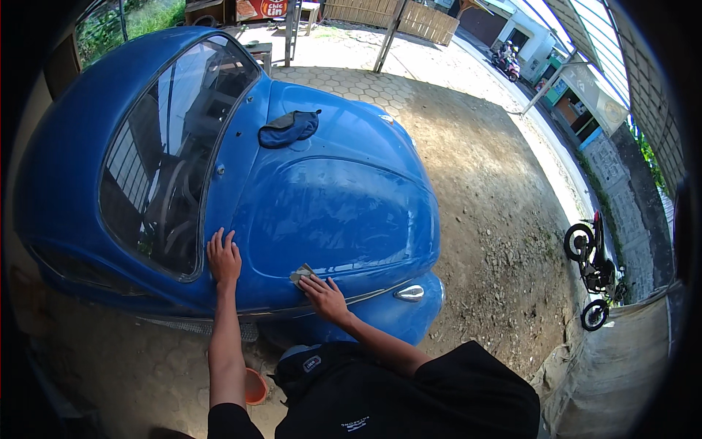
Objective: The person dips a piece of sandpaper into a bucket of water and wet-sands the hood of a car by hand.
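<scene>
A blue rounded car [336, 212] stands before me, its hood streaked with a wet-looking shine. My left hand [224, 257] lies flat on the bodywork by the lower corner of the windshield [172, 161], fingers apart and nothing in them. On the near edge of the hood, my right hand [325, 298] holds a small grey-beige piece of sandpaper [300, 273] against the paint. Its fingertips cover part of the sheet. Farther up, a folded blue and dark cloth item [289, 130] rests on the hood near the windshield.
An orange bucket [255, 386] is on the ground below my left forearm. The near fender [417, 311] carries a chrome-trimmed lamp [410, 293]. Gravelly ground [497, 256] spreads right of the car, with a parked motorcycle [596, 271] by the wall. Posts [391, 36] stand behind.
</scene>
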`<state>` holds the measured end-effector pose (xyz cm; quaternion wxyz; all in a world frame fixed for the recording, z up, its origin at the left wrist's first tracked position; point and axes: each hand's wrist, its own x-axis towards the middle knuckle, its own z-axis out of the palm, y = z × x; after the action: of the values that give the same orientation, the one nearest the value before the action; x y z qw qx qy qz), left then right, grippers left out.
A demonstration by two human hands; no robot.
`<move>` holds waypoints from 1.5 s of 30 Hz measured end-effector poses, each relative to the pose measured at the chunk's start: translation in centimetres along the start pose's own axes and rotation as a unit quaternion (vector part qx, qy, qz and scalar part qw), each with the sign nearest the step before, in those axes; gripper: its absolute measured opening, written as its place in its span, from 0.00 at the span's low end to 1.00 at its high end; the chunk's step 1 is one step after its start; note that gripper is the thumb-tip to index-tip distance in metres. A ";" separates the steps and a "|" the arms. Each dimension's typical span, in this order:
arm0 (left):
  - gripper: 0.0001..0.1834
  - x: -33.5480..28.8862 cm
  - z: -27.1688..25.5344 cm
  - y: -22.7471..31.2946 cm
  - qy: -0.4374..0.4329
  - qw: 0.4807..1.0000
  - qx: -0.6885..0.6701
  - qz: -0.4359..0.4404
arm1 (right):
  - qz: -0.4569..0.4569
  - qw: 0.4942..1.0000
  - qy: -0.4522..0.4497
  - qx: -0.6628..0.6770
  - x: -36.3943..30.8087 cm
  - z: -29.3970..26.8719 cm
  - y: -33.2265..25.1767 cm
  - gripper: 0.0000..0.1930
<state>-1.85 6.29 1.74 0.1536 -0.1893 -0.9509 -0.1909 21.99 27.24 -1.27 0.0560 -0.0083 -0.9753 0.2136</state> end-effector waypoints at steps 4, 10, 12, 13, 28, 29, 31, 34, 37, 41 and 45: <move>0.20 0.1 1.2 -0.9 0.028 0.999 0.026 0.035 | 0.033 0.999 0.008 -0.030 -2.7 0.3 0.6 0.23; 0.21 0.2 1.3 -0.1 0.017 1.000 0.011 0.015 | -0.001 0.999 0.014 -0.037 1.6 1.4 -3.2 0.23; 0.22 0.6 1.2 0.6 0.007 1.000 0.007 0.011 | 0.007 0.999 0.017 -0.031 5.3 1.1 -3.8 0.22; 0.22 0.6 0.8 0.5 0.002 1.000 0.006 0.013 | 0.014 0.999 0.027 -0.023 6.9 1.1 -4.4 0.22; 0.23 0.3 0.2 0.1 -0.017 1.000 0.008 -0.007 | 0.072 0.997 0.022 0.008 9.7 4.2 -9.4 0.25; 0.23 0.4 -0.1 0.1 -0.016 1.000 0.006 -0.008 | 0.078 0.996 0.051 -0.001 12.4 3.7 -9.6 0.25; 0.23 0.7 0.5 0.2 -0.011 1.000 -0.005 -0.003 | 0.122 0.988 0.094 -0.024 18.0 3.3 -8.5 0.25; 0.23 1.0 0.9 0.7 -0.014 1.000 -0.012 -0.002 | 0.156 0.981 0.113 -0.015 21.1 2.9 -7.5 0.24; 0.24 0.5 1.1 0.2 -0.018 1.000 0.006 -0.009 | 0.099 0.993 0.067 -0.009 18.7 3.0 -8.1 0.24; 0.24 0.4 0.6 0.0 -0.017 1.000 0.014 -0.008 | 0.036 0.999 -0.002 -0.002 10.2 3.8 -10.1 0.25; 0.24 0.3 0.5 0.1 -0.013 1.000 0.012 -0.006 | 0.028 0.999 -0.004 -0.034 11.5 3.2 -9.2 0.25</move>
<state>-2.24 6.66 1.41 0.1423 -0.1841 -0.9562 -0.1777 10.26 17.95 0.89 0.0460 -0.0363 -0.9816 0.1817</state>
